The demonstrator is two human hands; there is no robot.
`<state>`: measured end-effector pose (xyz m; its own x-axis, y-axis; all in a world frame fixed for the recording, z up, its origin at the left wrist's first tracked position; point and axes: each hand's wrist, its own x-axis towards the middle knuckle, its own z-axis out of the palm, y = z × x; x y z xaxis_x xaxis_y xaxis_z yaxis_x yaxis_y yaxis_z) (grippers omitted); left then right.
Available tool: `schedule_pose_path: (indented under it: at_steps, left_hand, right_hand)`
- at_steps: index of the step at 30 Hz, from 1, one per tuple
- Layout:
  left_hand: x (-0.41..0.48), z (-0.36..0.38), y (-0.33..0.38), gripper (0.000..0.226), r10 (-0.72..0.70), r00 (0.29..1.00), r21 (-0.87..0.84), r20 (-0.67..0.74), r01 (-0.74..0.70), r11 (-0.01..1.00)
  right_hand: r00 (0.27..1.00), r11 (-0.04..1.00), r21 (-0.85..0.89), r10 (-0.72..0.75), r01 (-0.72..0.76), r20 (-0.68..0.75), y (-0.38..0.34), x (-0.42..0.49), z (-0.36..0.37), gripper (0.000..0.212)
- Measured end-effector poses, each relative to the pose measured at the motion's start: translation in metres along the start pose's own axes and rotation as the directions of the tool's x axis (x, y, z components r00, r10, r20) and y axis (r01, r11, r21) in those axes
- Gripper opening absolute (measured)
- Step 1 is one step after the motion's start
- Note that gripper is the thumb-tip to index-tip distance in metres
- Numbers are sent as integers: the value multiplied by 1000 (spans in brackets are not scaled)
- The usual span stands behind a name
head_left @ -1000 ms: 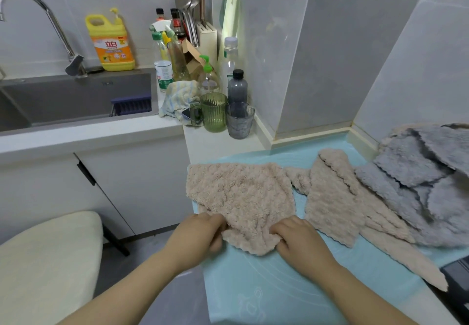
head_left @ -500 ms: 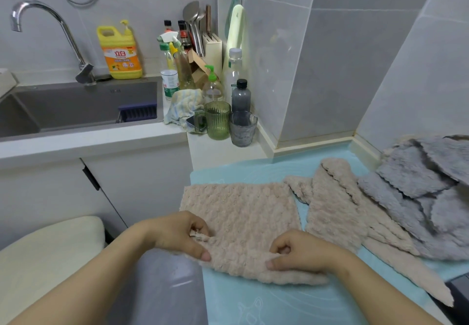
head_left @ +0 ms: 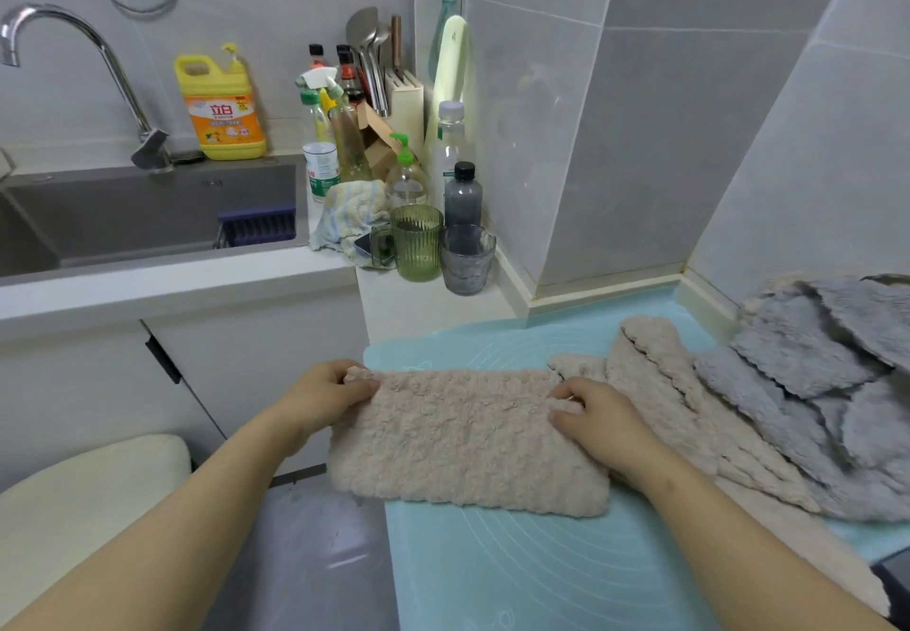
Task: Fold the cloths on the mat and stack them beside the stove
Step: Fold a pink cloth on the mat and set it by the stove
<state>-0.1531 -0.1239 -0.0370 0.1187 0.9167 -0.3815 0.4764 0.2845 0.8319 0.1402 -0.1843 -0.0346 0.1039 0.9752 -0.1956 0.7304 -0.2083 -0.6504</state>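
Observation:
A beige fluffy cloth (head_left: 463, 438) lies folded in half as a wide rectangle on the light blue mat (head_left: 541, 576). My left hand (head_left: 320, 396) pinches its far left corner. My right hand (head_left: 596, 421) pinches its far right corner, fingers curled over the folded edge. To the right lies a second beige cloth (head_left: 660, 384), loosely spread. Past it, several grey cloths (head_left: 827, 384) are heaped at the mat's right side.
A green ribbed cup (head_left: 416, 241) and a grey glass (head_left: 465, 258) stand on the white counter behind the mat, with bottles and a striped rag (head_left: 344, 214). The sink (head_left: 143, 211) is at the left. A dark edge (head_left: 893, 581) shows at the lower right.
Both hands carried the cloth's near edge up and away to the far edge, folding it in half. The hands now sit at the far corners instead of the near edge.

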Motion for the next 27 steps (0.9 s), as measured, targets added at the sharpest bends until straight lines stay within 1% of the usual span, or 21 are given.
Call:
schedule_pose_path:
  at_steps: [2,5,7,9,11,14,15,18,20,22,23,24,25,27]
  left_hand:
    - [9,2,-4,10,-17,997,-34,-69,15,999]
    - [22,5,-13,10,-55,988,-68,-144,45,997]
    - [31,8,-21,12,-70,982,-84,-178,56,995]
    - [39,10,-29,18,-92,973,-105,-210,71,992]
    - [46,14,-36,21,-119,966,-136,-229,89,987]
    - [53,19,-41,11,-175,963,-188,-203,137,973]
    - [54,20,-42,11,-199,962,-214,-186,158,964]
    - [55,22,-44,23,-312,946,-333,-86,268,904]
    - [56,19,-46,35,-356,935,-414,-3,323,851]
    - [54,15,-46,41,-359,933,-448,37,336,828]
    - [54,13,-47,42,-351,936,-460,33,326,826]
    - [53,12,-46,41,-345,938,-470,15,311,826]
    - [51,10,-45,38,-334,943,-472,-12,289,833]
    - [49,7,-40,23,-294,953,-452,-68,233,861]
  right_hand:
    - [997,999,44,10,-7,-79,-4,7,5,21]
    - [982,995,96,12,6,-187,-8,21,14,11]
    - [974,993,115,1,26,-225,-11,29,20,6]
    - [969,990,140,8,27,-245,-12,38,25,8]
    - [965,990,142,33,5,-262,-12,44,29,19]
    - [966,992,94,101,-81,-238,-3,46,34,36]
    - [963,990,73,134,-120,-235,1,47,35,41]
    - [943,975,17,219,-222,-251,11,47,39,53]
    - [933,956,24,291,-292,-210,10,50,38,58]
    - [924,935,41,355,-353,-143,7,50,36,53]
    - [928,937,27,349,-348,-135,6,50,36,43]
    - [934,945,9,324,-327,-152,7,50,37,31]
    - [938,954,11,297,-300,-181,8,50,38,23]
    - [940,968,88,249,-234,-234,11,49,41,27]
